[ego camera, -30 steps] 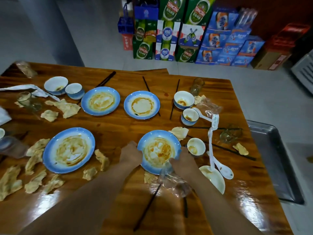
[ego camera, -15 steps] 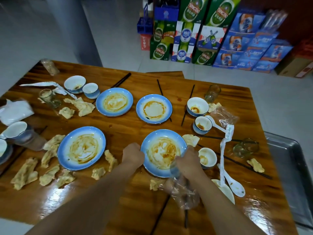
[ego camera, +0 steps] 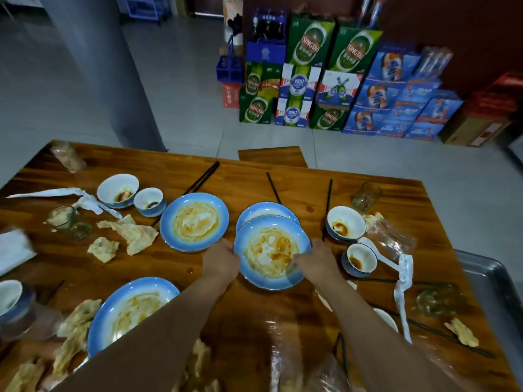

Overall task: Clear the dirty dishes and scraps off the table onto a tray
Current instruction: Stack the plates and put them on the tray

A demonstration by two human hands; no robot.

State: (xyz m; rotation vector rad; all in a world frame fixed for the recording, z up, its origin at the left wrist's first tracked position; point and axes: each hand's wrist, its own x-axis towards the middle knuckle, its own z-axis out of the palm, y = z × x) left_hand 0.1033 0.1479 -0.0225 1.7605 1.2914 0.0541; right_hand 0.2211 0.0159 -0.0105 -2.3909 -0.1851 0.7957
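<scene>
Plates first: the sauce-smeared blue-rimmed plate is held from both sides, the left hand curled on its left rim and the right hand curled on its right rim, and it overlaps the near part of a second blue plate just behind it — whether it already rests on that one or hovers above, I cannot tell. Both lie about mid-table, straight ahead of the hands, so neither arm is nearer. The steel tray sits off the table's right edge, well to the right of the held plate; the carry, as I judge it, goes that way, and the right arm leads. Two more smeared plates wait — one beside the left hand, one toward the near left corner. Smaller still: a sauce-stained bowl and cup near the right hand, with black chopsticks behind them, and flatbread scraps on the left side.
</scene>
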